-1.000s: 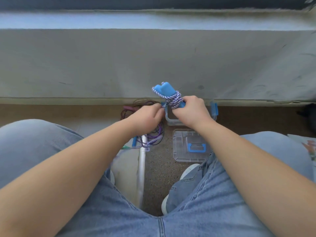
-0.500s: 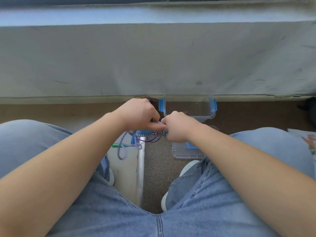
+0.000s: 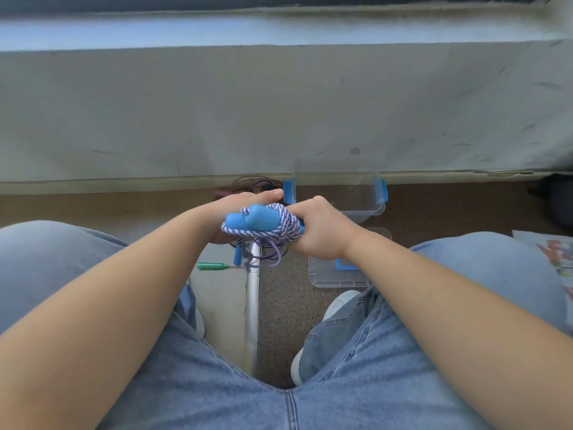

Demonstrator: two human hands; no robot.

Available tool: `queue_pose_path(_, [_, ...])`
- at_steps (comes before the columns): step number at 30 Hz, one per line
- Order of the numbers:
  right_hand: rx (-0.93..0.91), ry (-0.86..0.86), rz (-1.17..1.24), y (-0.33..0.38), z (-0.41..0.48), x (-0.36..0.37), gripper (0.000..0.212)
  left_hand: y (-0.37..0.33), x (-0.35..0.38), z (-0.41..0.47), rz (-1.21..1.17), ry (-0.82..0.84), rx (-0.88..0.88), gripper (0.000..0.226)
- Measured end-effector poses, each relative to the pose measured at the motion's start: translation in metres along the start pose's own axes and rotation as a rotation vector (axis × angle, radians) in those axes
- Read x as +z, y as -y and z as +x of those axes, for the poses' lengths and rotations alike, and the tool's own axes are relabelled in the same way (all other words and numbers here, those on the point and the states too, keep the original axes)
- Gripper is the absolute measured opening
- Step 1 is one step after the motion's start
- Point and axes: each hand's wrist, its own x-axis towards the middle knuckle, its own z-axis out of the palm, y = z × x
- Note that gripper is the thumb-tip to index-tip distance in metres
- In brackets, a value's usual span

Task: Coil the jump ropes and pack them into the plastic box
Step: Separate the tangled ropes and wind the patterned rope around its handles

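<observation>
My right grip (image 3: 319,231) is wrapped tight round the jump rope (image 3: 263,221): two blue handles side by side, bound in blue-and-white twisted cord, loose tail dangling. My left grip (image 3: 235,215) lies straight-fingered behind the handles. The bundle is in mid-air, just near of the clear plastic box (image 3: 369,209).

— What lies on the floor (image 3: 279,321)?
— A clear box (image 3: 362,209) with blue latches, at the far edge against the wall's foot. Its lid (image 3: 328,279) lies flat, nearer and just apart.
— And to the left?
— A purple rope tangle (image 3: 257,183) by that same edge. A green handle (image 3: 214,266) lies on a pale panel (image 3: 217,305), beside a white strip (image 3: 252,305). Printed paper (image 3: 555,252) lies at the right edge.
</observation>
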Motion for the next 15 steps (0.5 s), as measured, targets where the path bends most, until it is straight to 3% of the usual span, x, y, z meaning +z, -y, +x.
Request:
queue_pose_path(3, [0.119,-0.227,0.122,0.001,0.007,-0.008,0.027,0.008,0.004,0.002,0.246,-0.16,0.142,0.022])
queue_pose_path(5, [0.248,-0.354,0.064,-0.004,0.011,-0.015,0.025,0.004,0.015,0.005,0.38,-0.265,0.218,0.039])
queue_pose_path(7, [0.359,-0.391,-0.071,-0.008,0.015,-0.017,0.018,-0.003,0.026,0.006,0.548,-0.255,0.29,0.044])
queue_pose_path(9, [0.45,-0.36,-0.232,-0.012,0.018,-0.016,0.009,-0.007,0.033,-0.001,0.801,-0.196,0.355,0.039])
queue_pose_path(11, [0.513,-0.229,-0.405,-0.012,0.018,-0.014,0.016,-0.007,0.03,-0.006,1.067,-0.152,0.426,0.04])
queue_pose_path(15, [0.471,0.063,-0.623,-0.006,0.011,-0.004,0.02,-0.014,0.02,-0.005,1.52,-0.268,0.648,0.05])
